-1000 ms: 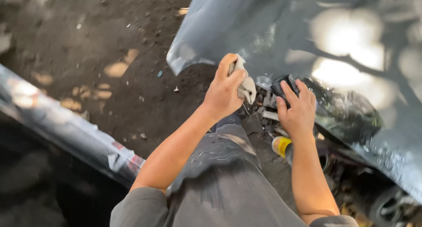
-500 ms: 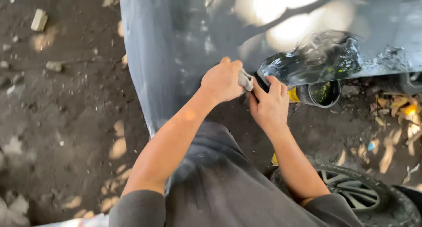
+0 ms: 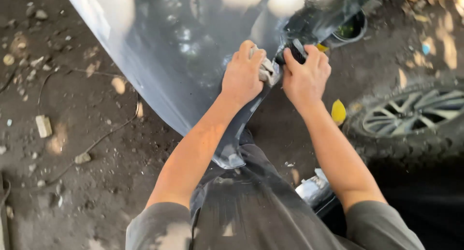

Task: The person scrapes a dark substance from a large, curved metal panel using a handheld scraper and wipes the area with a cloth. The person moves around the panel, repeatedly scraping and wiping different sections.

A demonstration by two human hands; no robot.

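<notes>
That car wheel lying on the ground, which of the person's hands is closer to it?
Right. The right hand grips a dark tool at the panel's edge, just up and left of the wheel. The left hand, pressing a cloth on the grey panel, sits farther left.

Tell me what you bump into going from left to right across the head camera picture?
Pale stone on the dirt → thin cable → grey car panel → left hand holding a rag → right hand → yellow leaf → car wheel.
</notes>
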